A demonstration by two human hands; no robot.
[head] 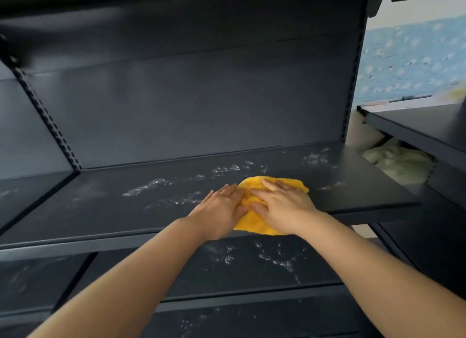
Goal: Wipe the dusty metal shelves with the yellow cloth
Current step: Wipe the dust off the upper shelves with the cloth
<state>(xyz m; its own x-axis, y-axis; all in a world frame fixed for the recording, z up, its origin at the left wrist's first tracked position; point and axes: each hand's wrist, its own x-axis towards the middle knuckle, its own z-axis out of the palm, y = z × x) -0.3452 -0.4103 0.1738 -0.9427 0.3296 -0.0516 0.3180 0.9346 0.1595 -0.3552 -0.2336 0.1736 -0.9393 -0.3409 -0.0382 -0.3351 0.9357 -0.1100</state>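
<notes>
Both hands lie flat and spread on the cloth point(254, 225), pressing it onto the shelf point(100, 211) near its front edge, right of middle. Left hand point(222, 211) covers the cloth's left side, right hand point(282, 206) its middle, thumbs almost touching. White dust point(148, 186) streaks the shelf to the left and behind, and marks the lower shelf point(252, 269) too
</notes>
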